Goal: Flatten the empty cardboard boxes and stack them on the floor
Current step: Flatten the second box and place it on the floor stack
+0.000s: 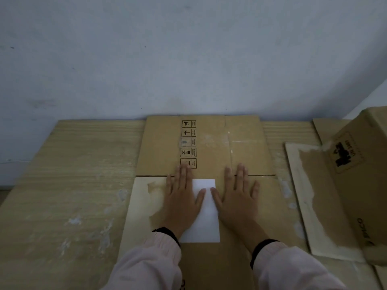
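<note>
Flattened box (pixel 209 147) lies flat on the wood-look floor (pixel 73 174), far edge butted right up against the grey wall (pixel 188 59), so zero room to push fwd. Left side is wide open, just bare floor w/ pale scuffs out to the floor's left edge. Right side is tighter: only a narrow strip of floor between this box and a second cardboard box (pixel 339 185), which is partly opened, one torn whitish flap lying on the floor and the rest rising up toward the frame's right edge.

Both hands are down flat on the box, palms pressing, fingers spread, gripping nothing. Left hand (pixel 182 197) and right hand (pixel 236 197) sit either side of a white label (pixel 204 218), thumbs resting on it and nearly meeting. Fingertips reach just past the slit btw the far panel and the near one.

Box itself: brown, a column of black handling symbols (pixel 188 144) on the far panel, tape scars, a paler patch on the near-left flap. Looks like one layer, but can't rly tell from this angle. Pale pink sleeves (pixel 150 266) w/ dark cuffs.
</note>
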